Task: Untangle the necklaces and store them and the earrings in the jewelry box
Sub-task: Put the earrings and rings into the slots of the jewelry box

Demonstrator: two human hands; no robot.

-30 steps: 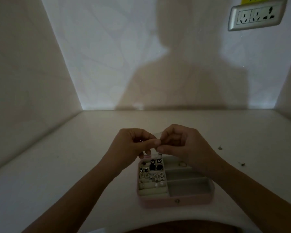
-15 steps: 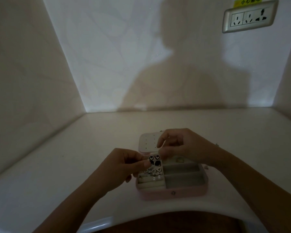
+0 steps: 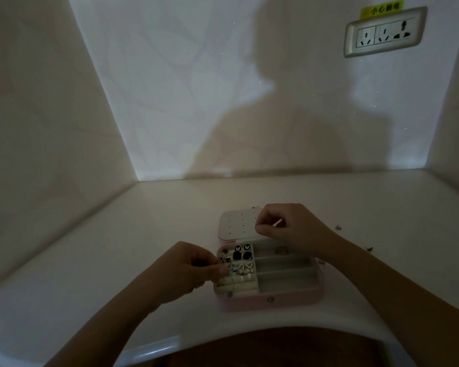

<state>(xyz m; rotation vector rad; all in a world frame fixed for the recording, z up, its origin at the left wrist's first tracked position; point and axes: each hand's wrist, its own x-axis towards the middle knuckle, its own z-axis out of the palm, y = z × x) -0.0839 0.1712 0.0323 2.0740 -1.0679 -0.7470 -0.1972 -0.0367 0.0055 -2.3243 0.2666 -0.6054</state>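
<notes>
White table (image 3: 143, 234) carries the pink jewelry box (image 3: 289, 300), its lid (image 3: 236, 223) open behind. My right hand (image 3: 289, 226) pinches a small pale piece (image 3: 277, 223) by the lid. My left hand (image 3: 188, 268) pinches a thin necklace (image 3: 232, 287) over the left compartments, near the earrings (image 3: 241, 251).

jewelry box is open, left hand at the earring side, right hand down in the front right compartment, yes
No. The head view shows the right hand up at the lid's perforated panel, not in a compartment. The jewelry box is open and the left hand is at the earring side.
</notes>
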